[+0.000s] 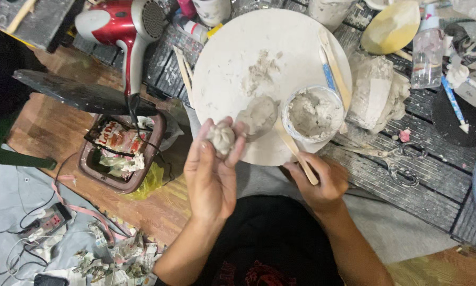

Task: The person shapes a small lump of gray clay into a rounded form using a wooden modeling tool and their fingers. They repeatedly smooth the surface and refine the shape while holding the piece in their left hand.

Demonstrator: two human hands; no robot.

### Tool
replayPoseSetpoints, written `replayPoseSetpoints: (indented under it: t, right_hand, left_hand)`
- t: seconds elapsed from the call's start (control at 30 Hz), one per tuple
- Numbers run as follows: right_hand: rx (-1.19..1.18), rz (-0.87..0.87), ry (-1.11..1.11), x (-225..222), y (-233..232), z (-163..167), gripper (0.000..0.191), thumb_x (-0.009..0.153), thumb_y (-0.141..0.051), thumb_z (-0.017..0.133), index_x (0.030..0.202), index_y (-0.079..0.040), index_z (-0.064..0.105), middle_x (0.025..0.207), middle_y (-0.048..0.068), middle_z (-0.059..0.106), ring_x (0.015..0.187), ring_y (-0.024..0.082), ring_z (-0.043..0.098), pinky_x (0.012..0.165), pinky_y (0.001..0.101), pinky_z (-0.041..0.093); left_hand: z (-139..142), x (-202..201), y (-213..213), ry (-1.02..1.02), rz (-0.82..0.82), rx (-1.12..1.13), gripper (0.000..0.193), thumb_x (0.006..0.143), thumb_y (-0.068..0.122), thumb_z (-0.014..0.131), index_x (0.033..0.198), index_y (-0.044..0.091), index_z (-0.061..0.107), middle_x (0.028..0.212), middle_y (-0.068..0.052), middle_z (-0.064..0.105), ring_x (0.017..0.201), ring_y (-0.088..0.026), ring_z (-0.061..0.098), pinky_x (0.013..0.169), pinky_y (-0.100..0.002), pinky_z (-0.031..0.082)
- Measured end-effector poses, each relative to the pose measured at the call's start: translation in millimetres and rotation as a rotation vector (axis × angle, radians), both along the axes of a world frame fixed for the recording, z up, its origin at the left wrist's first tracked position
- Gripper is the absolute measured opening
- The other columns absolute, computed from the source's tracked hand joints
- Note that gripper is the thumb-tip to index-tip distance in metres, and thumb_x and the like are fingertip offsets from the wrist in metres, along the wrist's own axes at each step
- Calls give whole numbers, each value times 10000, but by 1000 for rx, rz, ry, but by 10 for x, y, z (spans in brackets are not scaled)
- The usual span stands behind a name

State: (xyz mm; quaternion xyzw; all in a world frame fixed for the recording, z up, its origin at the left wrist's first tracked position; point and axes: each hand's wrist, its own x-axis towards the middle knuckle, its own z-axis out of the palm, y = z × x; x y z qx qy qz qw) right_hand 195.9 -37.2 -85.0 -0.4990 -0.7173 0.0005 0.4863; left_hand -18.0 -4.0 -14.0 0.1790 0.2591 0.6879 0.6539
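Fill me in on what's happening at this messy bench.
A person is working grey clay by hand. The left hand holds a small lump of clay in its fingertips, raised over the edge of a round white board. The right hand grips a wooden stick whose tip reaches toward a larger clay lump on the board, beside a small tub of grey paste. A red hair dryer lies to the left.
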Motion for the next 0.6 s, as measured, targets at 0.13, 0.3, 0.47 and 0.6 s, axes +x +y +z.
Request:
replayPoseSetpoints:
  t: [0.13, 0.3, 0.47, 0.6]
  right_hand:
    - [66, -12, -69, 260, -131, -22, 589, 811, -372, 868, 1164, 33, 625, 856, 130, 738, 708, 226, 735, 617, 329, 598]
    - [4, -14, -101, 624, -465, -154, 679, 859, -542, 779, 1182, 27, 595, 746, 58, 692, 652, 202, 680, 569, 338, 534]
    - [-68, -94, 12, 652, -661, -9, 553, 986, -495, 608, 1254, -11, 621, 783, 101, 688, 635, 213, 654, 555, 332, 499]
    - [-226, -101, 205, 724, -537, 440, 306, 1058, -184, 604, 1268, -39, 436, 752, 92, 689, 619, 155, 688, 524, 317, 573]
  left_hand:
    - [31, -115, 162, 9, 50, -48, 546, 1083, 190, 501, 1532, -90, 363, 1465, -322, 513, 1351, -446, 550, 1160, -500, 482]
    - [16, -300, 341, 93, 21, 18, 546, 1060, 95, 550, 1540, -91, 368, 1503, -331, 487, 1386, -449, 530, 1211, -514, 440]
    - [-135, -463, 568, 85, -76, 144, 541, 1053, 39, 623, 1530, -82, 398, 1491, -317, 507, 1384, -455, 541, 1220, -565, 452]
    - [-243, -537, 782, 58, -197, 195, 525, 1048, 58, 672, 1510, -69, 457, 1466, -312, 542, 1361, -444, 571, 1180, -551, 480]
